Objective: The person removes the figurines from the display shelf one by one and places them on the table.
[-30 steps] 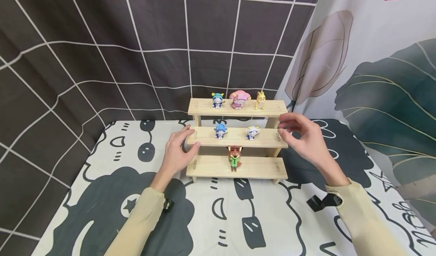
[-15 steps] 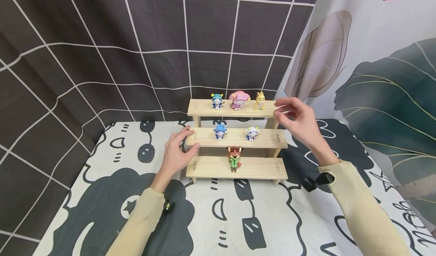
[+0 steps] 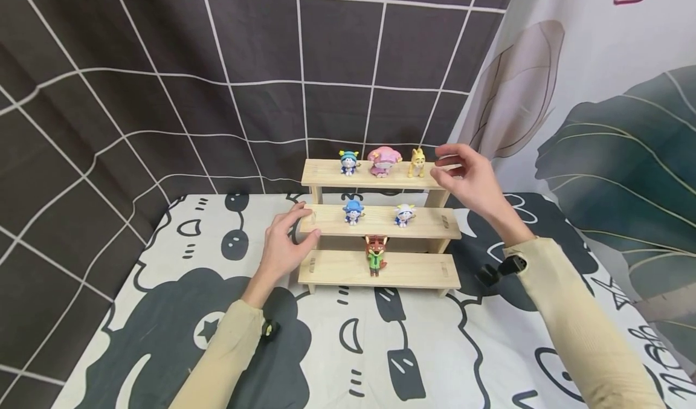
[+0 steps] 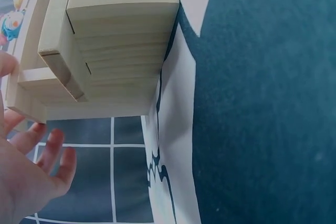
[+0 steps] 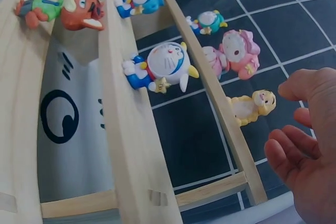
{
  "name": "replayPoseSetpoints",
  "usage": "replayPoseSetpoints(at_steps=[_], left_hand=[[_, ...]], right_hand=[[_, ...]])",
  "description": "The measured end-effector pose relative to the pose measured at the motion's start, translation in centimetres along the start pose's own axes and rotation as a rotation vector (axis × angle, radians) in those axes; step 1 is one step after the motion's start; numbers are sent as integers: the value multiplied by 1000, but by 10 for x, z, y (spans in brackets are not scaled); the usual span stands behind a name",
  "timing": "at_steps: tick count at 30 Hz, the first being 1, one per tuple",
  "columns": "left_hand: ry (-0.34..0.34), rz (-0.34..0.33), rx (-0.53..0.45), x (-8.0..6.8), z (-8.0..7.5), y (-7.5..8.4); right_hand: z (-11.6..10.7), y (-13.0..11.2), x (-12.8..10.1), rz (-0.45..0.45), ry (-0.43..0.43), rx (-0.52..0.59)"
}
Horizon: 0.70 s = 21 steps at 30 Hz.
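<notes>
You have one wooden stand [image 3: 375, 220] in front of you, with three shelves stepping upward and six figurines spread over them. Your left hand [image 3: 284, 240] grips the left end of the middle shelf [image 3: 435, 220], thumb at the front edge and fingers behind. Your right hand [image 3: 470, 178] is just beside the right end of the top shelf [image 3: 322, 172]; its thumb and index finger are spread moderately, the other fingers loosely bent, and the right wrist view shows a narrow gap between them and the yellow figurine [image 3: 416, 164].

Three figurines stand on the top shelf: from left to right, one with a teal hat [image 3: 348, 164], one pink figurine [image 3: 384, 163] and the yellow one. Two are on the middle shelf, a blue-hatted figurine [image 3: 353, 213] left of a white-hatted figurine [image 3: 404, 215], well apart. One fox figurine [image 3: 375, 257] in a green top stands near the middle of the bottom shelf [image 3: 415, 270]. All six are upright.

The stand rests on one black-and-white patterned sheet [image 3: 321, 348], and one dark cloth [image 3: 255, 40] with white grid lines hangs behind it
</notes>
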<state>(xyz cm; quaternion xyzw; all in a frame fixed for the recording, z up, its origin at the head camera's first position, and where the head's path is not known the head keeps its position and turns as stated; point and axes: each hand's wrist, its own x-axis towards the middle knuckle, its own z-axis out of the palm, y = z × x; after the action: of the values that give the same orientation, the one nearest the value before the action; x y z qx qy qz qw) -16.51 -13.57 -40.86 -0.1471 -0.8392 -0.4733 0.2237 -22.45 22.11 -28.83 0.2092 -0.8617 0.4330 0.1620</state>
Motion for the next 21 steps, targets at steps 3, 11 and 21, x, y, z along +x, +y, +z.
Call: replayPoseSetpoints(at_steps=[3,11,21], left_hand=[[6,0,-6,-1,1,0],[15,8,-18,1,2,0],[18,-10,-28,0,2,-1]], right_hand=[[0,-1,5,24,-39,-4],[1,3,16,44,-76,-7],[6,5,27,58,-134,-8]])
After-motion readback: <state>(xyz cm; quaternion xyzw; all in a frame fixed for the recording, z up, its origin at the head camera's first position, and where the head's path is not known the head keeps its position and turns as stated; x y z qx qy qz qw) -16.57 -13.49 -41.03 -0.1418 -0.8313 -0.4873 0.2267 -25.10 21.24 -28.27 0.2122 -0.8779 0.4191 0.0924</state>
